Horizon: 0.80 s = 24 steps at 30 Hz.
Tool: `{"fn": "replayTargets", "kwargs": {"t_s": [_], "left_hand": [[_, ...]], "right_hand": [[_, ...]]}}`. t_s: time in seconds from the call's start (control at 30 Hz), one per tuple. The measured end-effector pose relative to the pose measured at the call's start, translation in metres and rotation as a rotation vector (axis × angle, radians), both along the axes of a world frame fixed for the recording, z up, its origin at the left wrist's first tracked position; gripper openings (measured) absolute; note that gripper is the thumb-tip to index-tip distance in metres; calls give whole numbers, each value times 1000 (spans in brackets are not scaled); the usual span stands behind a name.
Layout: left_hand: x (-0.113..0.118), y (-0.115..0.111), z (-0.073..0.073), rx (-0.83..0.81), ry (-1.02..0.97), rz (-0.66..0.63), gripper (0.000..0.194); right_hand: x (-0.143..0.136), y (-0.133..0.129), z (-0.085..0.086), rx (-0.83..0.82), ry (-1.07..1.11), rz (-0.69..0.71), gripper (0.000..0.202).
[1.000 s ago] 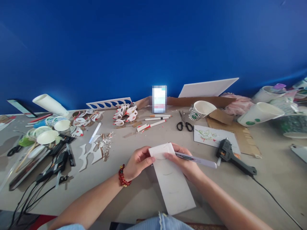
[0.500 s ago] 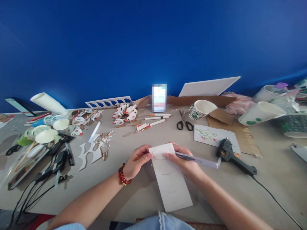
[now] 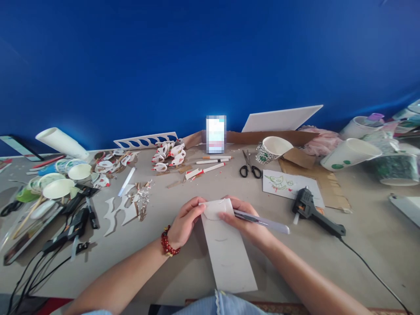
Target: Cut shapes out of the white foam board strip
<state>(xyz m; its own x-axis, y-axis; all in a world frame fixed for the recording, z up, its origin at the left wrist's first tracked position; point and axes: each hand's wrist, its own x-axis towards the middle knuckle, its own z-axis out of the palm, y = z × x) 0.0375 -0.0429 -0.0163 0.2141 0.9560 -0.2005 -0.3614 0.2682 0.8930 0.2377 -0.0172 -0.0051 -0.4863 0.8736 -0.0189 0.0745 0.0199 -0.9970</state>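
A long white board strip (image 3: 229,258) with faint curved lines lies between my hands, its far end lifted and its near end toward my lap. My left hand (image 3: 187,221) pinches the far left corner between thumb and fingers; a red bead bracelet circles that wrist. On the opposite edge, my right hand (image 3: 247,221) grips the strip with its thumb on top. A capped-looking craft knife or pen (image 3: 269,224) with a pale grey body is also tucked in my right hand, pointing out to the right. A curved cut line shows near the strip's far end.
Beyond the hands stand a bright blurred screen (image 3: 215,135), pens (image 3: 213,162) and black scissors (image 3: 250,169). To the right are a drawing (image 3: 277,186), a glue gun (image 3: 315,214) and paper cups (image 3: 351,155). Leftward lie white scraps (image 3: 123,210), cups (image 3: 59,188) and corded tools (image 3: 72,227).
The view has shifted slightly, so most things sit a little further left. Both hands keep hold of the strip, whose far end looks slightly more tilted, with the curved outline there clearer.
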Motion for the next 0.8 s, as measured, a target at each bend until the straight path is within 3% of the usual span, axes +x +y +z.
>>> {"fn": "replayTargets", "kwargs": {"t_s": [0.17,0.37,0.63,0.8], "left_hand": [[2,2,2,-19,-4,13,25],[0,3,4,65,183,3,25],[1,2,3,47,160,24,29],[-2,1,4,36,142,-70,27]], "right_hand": [[0,0,0,58,-32,32,32],[-2,-2,-2,103,-61,45,28],[-2,-2,-1,151,-61,77,27],[-2,-1,-3,160,-65,17,29]]}}
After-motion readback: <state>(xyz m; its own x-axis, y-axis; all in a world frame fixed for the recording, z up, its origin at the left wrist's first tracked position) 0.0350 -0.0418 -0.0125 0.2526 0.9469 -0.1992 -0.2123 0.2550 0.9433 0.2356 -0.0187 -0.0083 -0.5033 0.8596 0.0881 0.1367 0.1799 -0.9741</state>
